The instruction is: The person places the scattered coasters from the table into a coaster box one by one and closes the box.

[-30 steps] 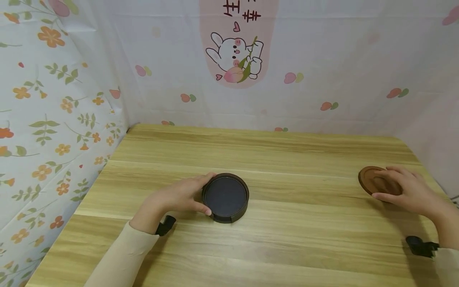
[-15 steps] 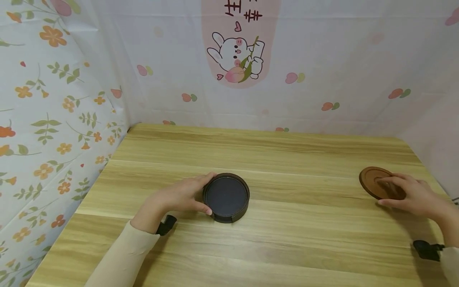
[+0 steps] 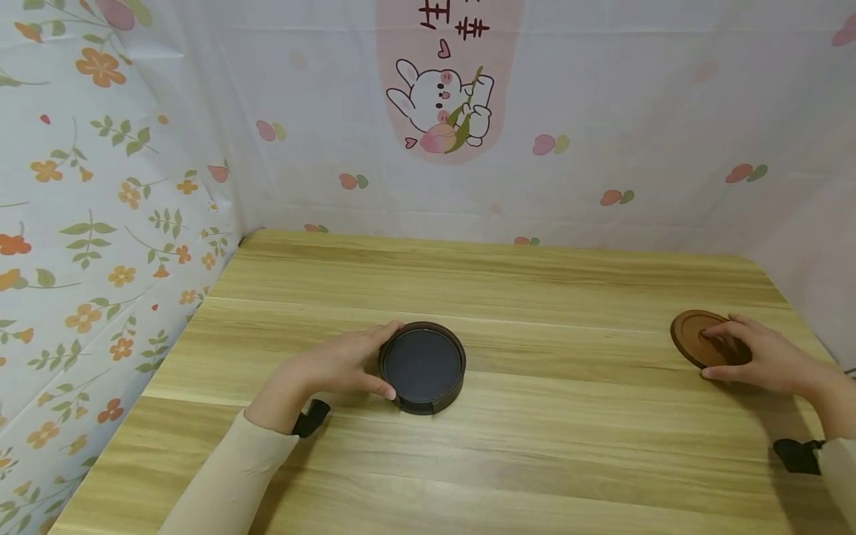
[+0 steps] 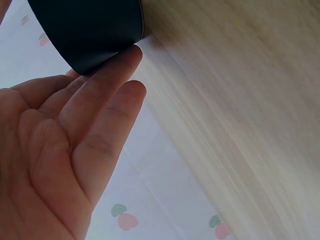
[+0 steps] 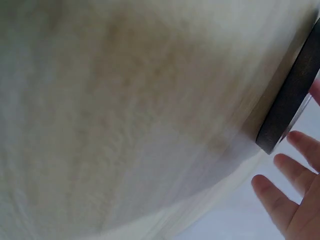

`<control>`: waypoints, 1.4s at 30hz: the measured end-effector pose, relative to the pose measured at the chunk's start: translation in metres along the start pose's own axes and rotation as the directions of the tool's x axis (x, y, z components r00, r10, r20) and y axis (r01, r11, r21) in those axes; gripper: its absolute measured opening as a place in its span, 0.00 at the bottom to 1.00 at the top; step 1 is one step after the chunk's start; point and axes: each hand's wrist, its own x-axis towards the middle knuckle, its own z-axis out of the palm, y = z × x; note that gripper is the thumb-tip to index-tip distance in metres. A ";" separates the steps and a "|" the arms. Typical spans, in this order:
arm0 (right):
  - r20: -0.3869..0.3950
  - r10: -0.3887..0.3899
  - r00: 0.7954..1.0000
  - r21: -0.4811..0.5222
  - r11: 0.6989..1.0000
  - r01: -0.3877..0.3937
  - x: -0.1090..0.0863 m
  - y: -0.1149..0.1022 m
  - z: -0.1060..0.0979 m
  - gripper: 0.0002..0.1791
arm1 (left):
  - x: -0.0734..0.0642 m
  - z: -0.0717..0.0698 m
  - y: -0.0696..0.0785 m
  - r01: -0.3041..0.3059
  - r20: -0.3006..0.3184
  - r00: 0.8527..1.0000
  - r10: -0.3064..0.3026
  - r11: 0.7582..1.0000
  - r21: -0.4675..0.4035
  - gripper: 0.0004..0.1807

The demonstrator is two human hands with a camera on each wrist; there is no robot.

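A round black leather-look coaster holder [image 3: 416, 407] with a dark stitched coaster [image 3: 423, 365] inside sits near the table's middle. My left hand [image 3: 341, 364] holds it from the left, thumb at the front and fingers along the far side. In the left wrist view, fingertips of the left hand [image 4: 85, 130] lie against the dark holder wall [image 4: 95, 30]. At the far right is a round brown disc [image 3: 689, 331] with a raised ring. My right hand [image 3: 769, 357] partly covers it, index finger over its middle and thumb at the near rim; other fingers [image 5: 290, 175] stand spread beside its dark edge [image 5: 287, 105].
The light wood-grain table [image 3: 535, 446] spans the work area. Printed white cloth [image 3: 301, 89] hangs along the back and left sides. A black wrist camera mount [image 3: 310, 417] sits under the left wrist, another mount [image 3: 797, 455] under the right.
My right hand has drawn back to the right, then moved slightly left, its fingers lying differently over the brown disc. The left hand, holder and disc look nearly unmoved.
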 end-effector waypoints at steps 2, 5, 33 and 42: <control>0.019 0.012 1.000 0.027 1.000 -0.012 0.002 0.001 -0.001 0.43 | 0.000 0.000 0.000 -0.002 0.000 1.000 0.002 1.000 -0.001 0.59; 0.027 0.016 1.000 0.053 0.998 -0.018 0.004 0.002 -0.001 0.42 | 0.001 0.001 -0.001 -0.006 0.000 1.000 0.006 1.000 -0.002 0.59; -0.038 0.008 0.999 -0.003 1.000 -0.008 0.001 -0.006 0.004 0.40 | -0.003 0.003 -0.003 -0.002 0.002 1.000 0.003 0.999 -0.043 0.59; -0.086 -0.027 0.996 0.014 1.000 0.028 -0.003 -0.008 0.004 0.38 | -0.002 0.001 -0.002 -0.012 -0.006 1.000 0.011 0.999 -0.036 0.59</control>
